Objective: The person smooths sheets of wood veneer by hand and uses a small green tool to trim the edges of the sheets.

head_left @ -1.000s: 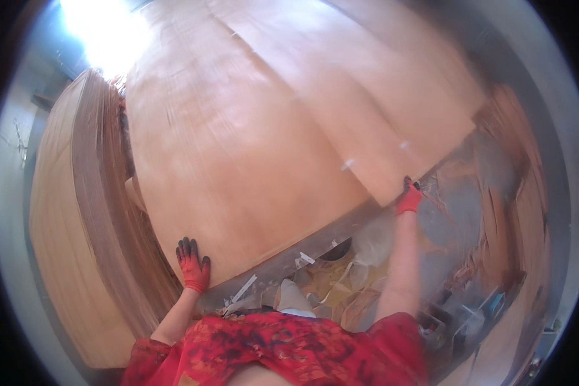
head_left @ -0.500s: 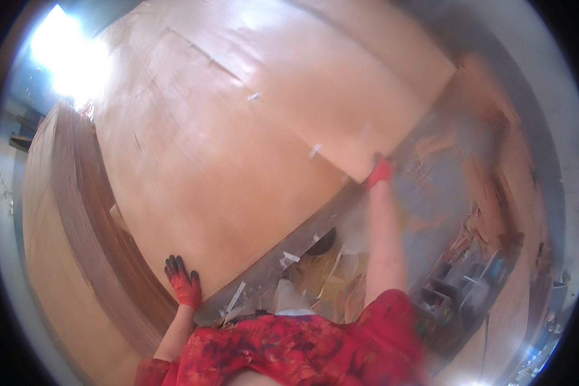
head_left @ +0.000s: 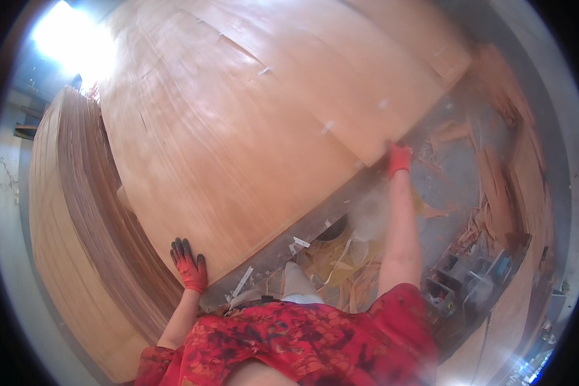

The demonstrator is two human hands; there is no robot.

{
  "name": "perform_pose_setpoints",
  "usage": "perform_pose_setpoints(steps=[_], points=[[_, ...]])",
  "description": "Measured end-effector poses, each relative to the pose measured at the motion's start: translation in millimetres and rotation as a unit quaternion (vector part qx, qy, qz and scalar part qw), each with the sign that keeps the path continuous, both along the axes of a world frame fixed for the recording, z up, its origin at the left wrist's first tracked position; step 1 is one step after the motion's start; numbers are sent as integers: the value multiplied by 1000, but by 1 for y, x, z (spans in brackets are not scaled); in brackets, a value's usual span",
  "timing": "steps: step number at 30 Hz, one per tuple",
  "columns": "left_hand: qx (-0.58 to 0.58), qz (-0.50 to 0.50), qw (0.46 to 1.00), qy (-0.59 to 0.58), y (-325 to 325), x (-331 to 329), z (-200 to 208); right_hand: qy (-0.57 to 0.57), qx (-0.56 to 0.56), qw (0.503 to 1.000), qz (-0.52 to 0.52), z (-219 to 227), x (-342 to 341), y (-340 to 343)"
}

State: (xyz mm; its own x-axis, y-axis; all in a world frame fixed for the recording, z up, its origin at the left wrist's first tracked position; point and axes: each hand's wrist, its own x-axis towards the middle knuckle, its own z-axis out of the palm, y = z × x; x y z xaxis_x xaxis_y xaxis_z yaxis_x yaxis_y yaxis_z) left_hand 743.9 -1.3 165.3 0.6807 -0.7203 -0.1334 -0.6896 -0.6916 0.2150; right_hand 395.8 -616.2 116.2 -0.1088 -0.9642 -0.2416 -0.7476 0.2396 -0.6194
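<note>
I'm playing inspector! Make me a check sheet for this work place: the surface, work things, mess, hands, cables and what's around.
Surface: grey strip along the near edge, carrying a white piece.
Work things: broad tan wood sheets, overlapping, with a small white patch.
Mess: torn scraps below; divided grey container at right.
Hands: left hand, red-gloved, flat at the near-left corner; right hand, also red-gloved, at the edge, grip unclear.
Cables: nothing seen clearly.
Surroundings: tall sheet stack at left; bright glare upper left.
</note>
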Motion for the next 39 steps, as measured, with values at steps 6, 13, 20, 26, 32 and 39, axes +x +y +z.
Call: perform_pose_setpoints(steps=[6, 13, 20, 26, 32, 39], points=[[-6, 0, 1000, -9, -3, -3, -2, -61, -38, 997, -24, -4, 16, -16], [1, 9, 1000, -6, 4, -2, 1, -127, -40, 990, -37, -7, 21, -4], [0, 21, 1000, 4, 9, 1, 14, -250, -30, 966, -55, -12, 25, -2], [9, 20, 999, 23, 31, 13, 39, -282, -30, 957, -61, -14, 20, 21], [1, 23, 999, 37, 41, 14, 45, -256, -32, 964, -66, 0, 5, 32], [2, 27, 999, 45, 55, 14, 64, -287, -74, 950, -98, -9, 0, 46]])
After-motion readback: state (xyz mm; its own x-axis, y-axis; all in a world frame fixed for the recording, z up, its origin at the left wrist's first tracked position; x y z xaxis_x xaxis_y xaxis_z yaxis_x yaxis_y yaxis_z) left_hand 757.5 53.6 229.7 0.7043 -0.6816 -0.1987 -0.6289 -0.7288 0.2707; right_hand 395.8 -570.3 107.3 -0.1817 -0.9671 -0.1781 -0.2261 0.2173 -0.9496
